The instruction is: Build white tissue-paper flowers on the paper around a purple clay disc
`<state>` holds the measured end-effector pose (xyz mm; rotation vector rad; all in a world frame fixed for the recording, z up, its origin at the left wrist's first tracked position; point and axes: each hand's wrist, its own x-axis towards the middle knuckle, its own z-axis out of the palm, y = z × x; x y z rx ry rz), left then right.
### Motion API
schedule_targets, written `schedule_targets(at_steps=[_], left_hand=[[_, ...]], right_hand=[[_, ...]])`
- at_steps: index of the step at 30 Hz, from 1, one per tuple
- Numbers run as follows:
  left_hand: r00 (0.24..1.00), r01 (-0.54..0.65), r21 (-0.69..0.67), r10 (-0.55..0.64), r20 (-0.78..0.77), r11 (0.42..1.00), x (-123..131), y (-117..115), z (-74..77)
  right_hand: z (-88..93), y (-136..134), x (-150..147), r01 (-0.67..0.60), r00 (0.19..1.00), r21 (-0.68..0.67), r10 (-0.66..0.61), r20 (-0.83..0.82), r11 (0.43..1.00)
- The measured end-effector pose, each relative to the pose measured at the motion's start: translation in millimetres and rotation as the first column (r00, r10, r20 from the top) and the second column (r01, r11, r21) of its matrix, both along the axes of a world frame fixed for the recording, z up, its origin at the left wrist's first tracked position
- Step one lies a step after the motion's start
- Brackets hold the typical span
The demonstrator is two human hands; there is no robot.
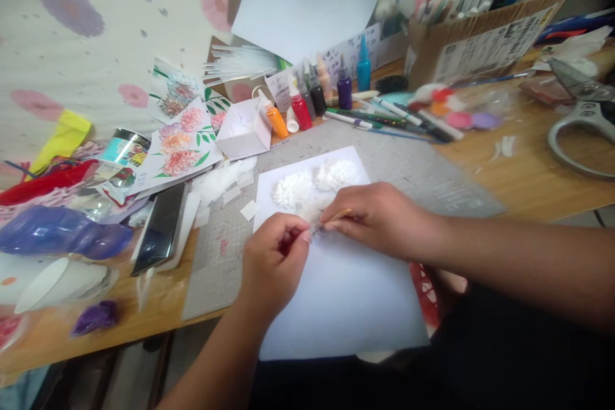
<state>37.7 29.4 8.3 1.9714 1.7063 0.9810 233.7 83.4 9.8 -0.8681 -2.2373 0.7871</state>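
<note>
White paper [346, 307] lies on a grey cutting mat [216, 262], its near end reaching past the table edge. Two fluffy white clusters [293, 188] sit side by side near its top, with a third white patch partly covered by the fingers. My right hand [372, 214] pinches a thin wooden stick [340, 214] over this patch. My left hand [278, 253] is closed, thumb and index finger pressed together beside the right fingertips; what they hold, if anything, is too small to make out.
Paint bottles [298, 102] and pens [348, 119] stand or lie behind the paper. A phone [161, 230], flower pictures [180, 147] and a purple bottle [62, 232] are at left. Scissors [583, 128] and a cardboard box [480, 45] are at right.
</note>
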Motion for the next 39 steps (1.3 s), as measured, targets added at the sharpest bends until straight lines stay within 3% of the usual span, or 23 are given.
schedule_targets(at_steps=[3, 6, 9, 11, 18, 30, 33, 37, 39], left_hand=[[0.98, -0.187, 0.085, 0.18, 0.083, 0.979, -21.4, 4.3, 3.0], [0.951, -0.296, 0.046, 0.299, -0.078, 0.954, -50.9, 15.5, 7.0], [0.881, -0.305, -0.032, 0.269, -0.389, 0.952, -74.1, 26.5, 9.1], [0.848, -0.313, -0.047, 0.256, -0.464, 0.949, -81.3, 30.9, 8.7], [0.831, -0.265, -0.063, 0.194, -0.521, 0.962, -78.8, 36.8, 7.3], [0.788, -0.24, 0.032, 0.214, -0.577, 0.97, -85.5, 45.7, 7.2], [0.816, -0.174, 0.062, 0.179, -0.55, 0.983, -75.3, 36.4, 12.6], [0.83, 0.132, 0.02, -0.1, -0.548, 0.991, -50.6, 24.1, 15.7], [0.825, 0.203, 0.02, -0.161, -0.541, 0.979, -41.5, 22.0, 12.8]], right_hand=[[4.8, 0.1, 6.6, 0.04, 0.985, -0.172, -0.068, -0.16, 0.984], [8.9, 1.9, 12.8, 0.084, 0.972, -0.314, -0.147, -0.182, 0.946], [8.3, 3.5, 14.3, 0.096, 0.983, -0.318, -0.139, -0.117, 0.943], [5.7, 3.7, 12.7, 0.066, 0.99, -0.286, -0.098, -0.1, 0.956], [3.1, 2.1, 6.7, -0.008, 0.992, -0.233, -0.022, -0.128, 0.973], [7.5, 3.1, 4.2, 0.021, 0.971, -0.323, -0.096, -0.217, 0.946], [7.7, 2.7, 5.0, 0.015, 0.972, -0.332, -0.091, -0.215, 0.943], [5.4, 3.3, 5.1, 0.013, 0.971, -0.336, -0.093, -0.222, 0.942], [4.1, 3.5, 4.1, 0.012, 0.968, -0.332, -0.094, -0.232, 0.943]])
